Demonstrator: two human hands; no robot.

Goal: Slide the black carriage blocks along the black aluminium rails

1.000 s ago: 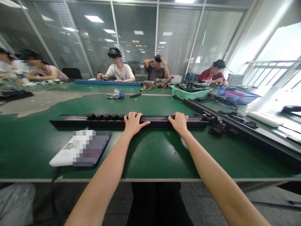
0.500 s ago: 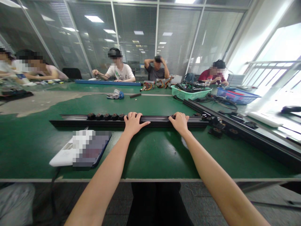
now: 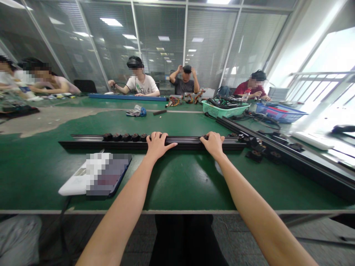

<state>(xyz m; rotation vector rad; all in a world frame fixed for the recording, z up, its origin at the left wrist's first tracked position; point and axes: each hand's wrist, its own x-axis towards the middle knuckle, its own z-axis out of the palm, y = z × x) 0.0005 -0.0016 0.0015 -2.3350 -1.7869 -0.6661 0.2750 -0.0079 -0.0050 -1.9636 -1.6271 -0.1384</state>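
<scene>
A long black channel-shaped rail (image 3: 183, 146) lies crosswise on the green table. Several small black round-topped modules, perhaps sockets, sit in a row in its left half, one of them a module (image 3: 127, 137) left of my left hand. My left hand (image 3: 156, 145) is closed over the rail at the right end of this row, thumb stretched along the near wall. Farther right, my right hand (image 3: 213, 144) has its fingers curled on a small black module (image 3: 205, 137) in the channel; the fingers partly hide it.
A second black rail (image 3: 291, 162) runs diagonally at right, with loose black modules (image 3: 254, 156) beside it. A phone (image 3: 118, 173) and a white device (image 3: 74, 183) lie at front left. Green basket (image 3: 226, 111), blue basket (image 3: 281, 114) and cloth (image 3: 136, 111) stand farther back. Several people sit around.
My right hand has shifted very slightly right along the rail. My left hand and the rail stay in place. Across the table, a person's hands have moved at their head.
</scene>
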